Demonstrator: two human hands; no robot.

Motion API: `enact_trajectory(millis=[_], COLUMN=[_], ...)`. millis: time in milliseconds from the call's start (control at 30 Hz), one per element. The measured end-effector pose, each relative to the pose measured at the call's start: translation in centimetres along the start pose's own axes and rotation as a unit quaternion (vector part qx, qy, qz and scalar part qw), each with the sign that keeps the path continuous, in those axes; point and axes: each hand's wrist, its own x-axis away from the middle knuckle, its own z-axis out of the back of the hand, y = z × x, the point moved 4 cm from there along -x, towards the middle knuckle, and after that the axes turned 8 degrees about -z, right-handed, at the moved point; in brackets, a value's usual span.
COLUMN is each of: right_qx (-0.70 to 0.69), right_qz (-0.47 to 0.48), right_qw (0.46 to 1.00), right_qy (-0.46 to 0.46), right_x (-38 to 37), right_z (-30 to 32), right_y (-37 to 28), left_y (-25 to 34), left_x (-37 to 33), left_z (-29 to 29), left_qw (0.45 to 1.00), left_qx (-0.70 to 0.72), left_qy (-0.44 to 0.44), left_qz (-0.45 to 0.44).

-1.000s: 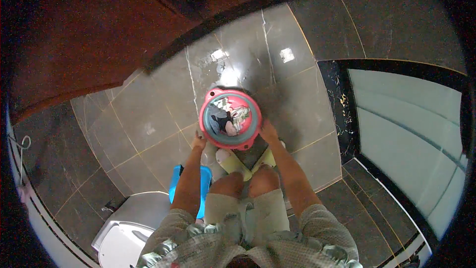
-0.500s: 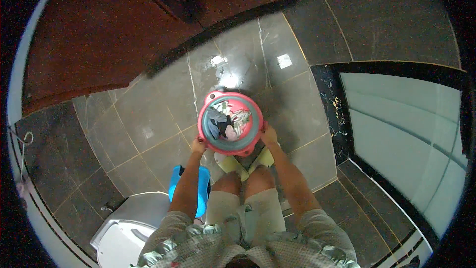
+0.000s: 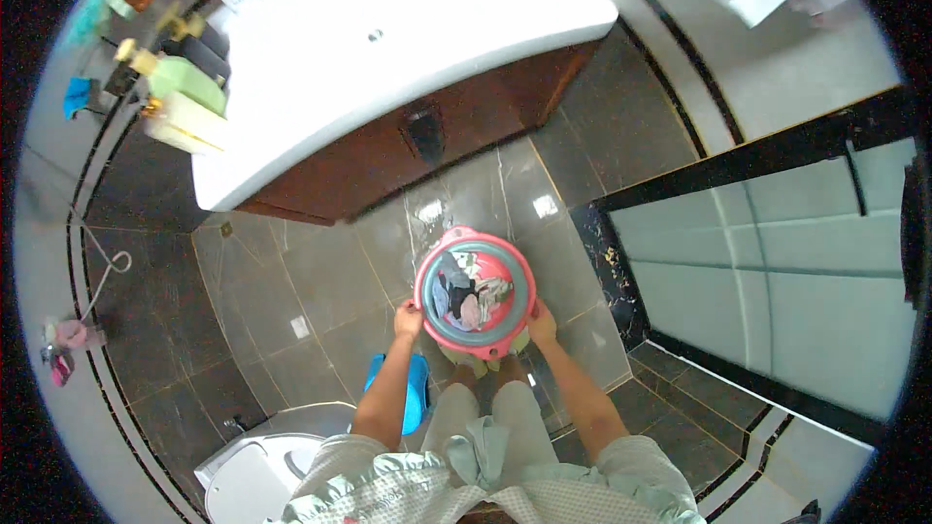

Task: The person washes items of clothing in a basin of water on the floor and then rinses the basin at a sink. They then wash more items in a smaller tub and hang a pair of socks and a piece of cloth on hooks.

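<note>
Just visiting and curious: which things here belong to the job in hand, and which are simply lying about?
Belongs: pink-rimmed basin, held by left hand and right hand; clothes inside it.

Just there: green pump bottle; toilet; white sink counter.

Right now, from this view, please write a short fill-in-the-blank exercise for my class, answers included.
The left hand and right hand grip a basin whose outer edge is coloured ____.
The toilet is on the person's ____ side.
The countertop is coloured ____.
Answers: pink; left; white.
</note>
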Motion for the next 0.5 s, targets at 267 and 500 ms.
enact_trajectory(millis=[267, 500], right_qx=[-0.216, -0.217], right_qz=[0.052, 0.155], right_qw=[0.974, 0.963], right_qy=[-0.035, 0.027], right_x=[11.5, 16.7], right_z=[6.7, 11.6], right_y=[-18.4, -30.9], left_y=[21.2, 28.6], left_x=[11.6, 14.9], left_z=[11.5, 16.0], left_qw=[0.979, 0.959], left_qx=[-0.061, 0.160], left_qy=[0.056, -0.031], left_qz=[-0.189, -0.233])
